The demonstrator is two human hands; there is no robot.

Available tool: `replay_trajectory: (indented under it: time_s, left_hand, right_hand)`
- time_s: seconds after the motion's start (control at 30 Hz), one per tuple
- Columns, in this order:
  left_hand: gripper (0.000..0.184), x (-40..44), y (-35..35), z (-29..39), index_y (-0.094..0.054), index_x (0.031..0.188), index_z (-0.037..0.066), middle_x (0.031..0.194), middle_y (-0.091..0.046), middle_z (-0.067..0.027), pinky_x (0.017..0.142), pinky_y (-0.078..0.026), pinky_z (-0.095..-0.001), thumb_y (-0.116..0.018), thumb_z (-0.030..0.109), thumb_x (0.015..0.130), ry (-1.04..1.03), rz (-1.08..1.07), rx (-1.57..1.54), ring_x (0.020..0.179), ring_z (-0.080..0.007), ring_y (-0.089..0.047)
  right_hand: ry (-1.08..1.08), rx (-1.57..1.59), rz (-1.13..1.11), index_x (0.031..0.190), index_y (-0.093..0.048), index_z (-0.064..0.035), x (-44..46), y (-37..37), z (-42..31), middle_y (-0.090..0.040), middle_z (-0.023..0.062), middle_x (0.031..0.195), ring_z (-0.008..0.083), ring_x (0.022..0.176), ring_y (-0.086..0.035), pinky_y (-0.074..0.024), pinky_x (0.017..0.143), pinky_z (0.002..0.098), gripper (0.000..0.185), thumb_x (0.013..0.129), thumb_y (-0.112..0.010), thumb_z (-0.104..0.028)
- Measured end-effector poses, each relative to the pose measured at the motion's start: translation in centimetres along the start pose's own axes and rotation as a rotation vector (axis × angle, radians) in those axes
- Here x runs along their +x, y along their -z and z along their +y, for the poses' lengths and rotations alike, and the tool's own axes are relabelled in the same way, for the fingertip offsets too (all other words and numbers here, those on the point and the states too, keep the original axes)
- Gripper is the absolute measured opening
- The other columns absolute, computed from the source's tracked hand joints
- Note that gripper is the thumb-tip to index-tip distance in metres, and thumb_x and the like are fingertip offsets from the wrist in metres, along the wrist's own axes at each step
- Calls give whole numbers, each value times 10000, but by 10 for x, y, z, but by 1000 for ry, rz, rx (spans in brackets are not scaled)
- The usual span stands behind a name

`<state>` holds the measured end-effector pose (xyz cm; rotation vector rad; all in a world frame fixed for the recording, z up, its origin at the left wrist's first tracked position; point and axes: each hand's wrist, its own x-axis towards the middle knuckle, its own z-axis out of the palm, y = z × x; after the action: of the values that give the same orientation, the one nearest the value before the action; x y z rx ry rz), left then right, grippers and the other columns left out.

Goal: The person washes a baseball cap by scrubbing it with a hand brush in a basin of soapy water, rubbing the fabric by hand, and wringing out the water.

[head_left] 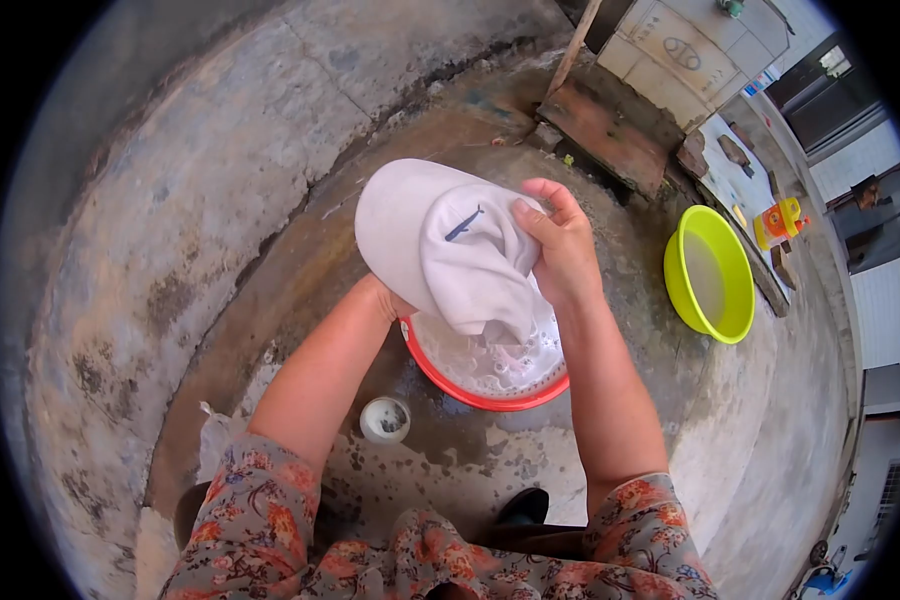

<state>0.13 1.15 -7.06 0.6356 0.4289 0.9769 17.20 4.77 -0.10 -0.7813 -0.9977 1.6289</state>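
Observation:
A pale baseball cap [450, 250] with a small dark blue whale-like mark on its front is held up in both hands. My right hand [562, 235] pinches the crown's right side between thumb and fingers. Beneath the brim on the left is my left hand [395, 300], its fingers mostly hidden behind the cap. Below the cap stands a red-rimmed basin [485, 400] of sudsy water, partly covered by the cap and my right forearm.
A yellow-green basin [745, 290] stands at the right, near a yellow and orange bottle [778, 222]. A small white bowl [385, 420] sits left of the red basin. Behind are a tiled structure [685, 55] and a brownish slab [610, 135]. The concrete floor looks wet.

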Motion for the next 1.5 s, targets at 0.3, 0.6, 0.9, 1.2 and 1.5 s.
replay_trajectory:
  time_s: [0.3,0.6,0.9,1.2,1.5]
  left_hand:
    - [393,-4,-5,28,-470,1197,44,1171,-528,-107,887,-450,-339,-483,278,883,-214,6,-156,1037,-195,-530]
    - [380,0,-18,23,-459,1206,46,1175,-528,-93,910,-432,-355,-489,239,880,-485,66,-8,1049,-201,-526]
    - [404,8,-10,15,-490,1169,54,1126,-555,-117,909,-432,-366,-433,339,889,-283,105,-435,1017,-233,-538]
    - [181,18,-2,7,-528,875,125,823,-542,-40,658,-476,-328,-420,270,885,-517,436,-275,748,-181,-535]
    - [166,10,-19,36,-508,877,120,819,-523,-42,639,-492,-347,-424,263,888,-406,510,-275,731,-179,-540]
  right_hand:
    - [-85,51,69,977,-517,-15,8,5,-7,-599,97,829,152,713,-592,-493,627,266,218,777,-602,0]
    - [-117,-76,10,930,-549,-32,8,6,-13,-593,63,828,133,752,-566,-477,683,273,172,780,-629,-63]
    - [-163,-32,-7,1092,-492,-44,3,11,13,-557,72,996,158,916,-526,-437,786,300,317,845,-569,-227]
    - [-230,-149,-308,1374,7,-50,-28,-17,47,-210,222,1362,282,1260,-259,-246,1021,350,1031,720,-678,-455]
    - [33,-365,-207,1280,-253,47,-22,-50,62,-487,162,1138,211,1026,-505,-420,869,301,742,724,-706,-144]
